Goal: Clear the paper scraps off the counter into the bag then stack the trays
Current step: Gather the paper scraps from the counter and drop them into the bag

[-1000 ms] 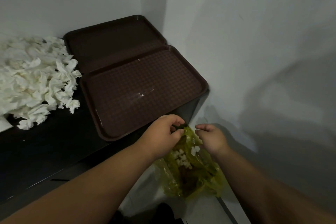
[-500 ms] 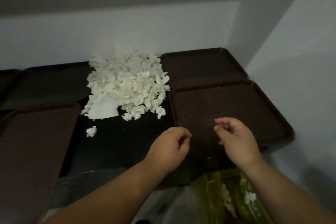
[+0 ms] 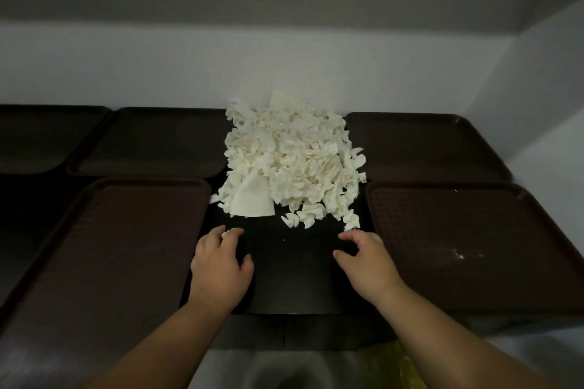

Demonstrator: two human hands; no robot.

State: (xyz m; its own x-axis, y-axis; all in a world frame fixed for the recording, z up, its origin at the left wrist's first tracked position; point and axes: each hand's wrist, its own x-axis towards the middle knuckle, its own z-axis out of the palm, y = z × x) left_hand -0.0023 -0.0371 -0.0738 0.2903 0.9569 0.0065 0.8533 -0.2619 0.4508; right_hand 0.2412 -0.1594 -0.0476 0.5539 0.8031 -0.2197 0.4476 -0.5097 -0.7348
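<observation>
A heap of white paper scraps [image 3: 290, 161] lies mid-counter against the back wall, on the black counter [image 3: 294, 281]. Brown trays flank it: a near-left tray [image 3: 126, 246], a far-left tray [image 3: 151, 142], a near-right tray [image 3: 458, 230] and a far-right tray [image 3: 423, 142]. My left hand [image 3: 221, 265] rests palm down in front of the heap, fingertips over one small loose scrap [image 3: 228, 233]. My right hand [image 3: 366, 259] hovers with fingers spread just below the heap's right corner, holding nothing. Only a yellow-green edge of the bag [image 3: 395, 366] shows below the counter.
Another brown tray [image 3: 41, 139] sits at the far left. White walls close the counter at the back and right. A few white crumbs lie on the near-right tray. The counter's front edge runs just below my wrists.
Both hands rose from the bag below the counter edge and reached forward to the front of the scrap heap. The view swung left and up. My left hand now covers the stray scrap.
</observation>
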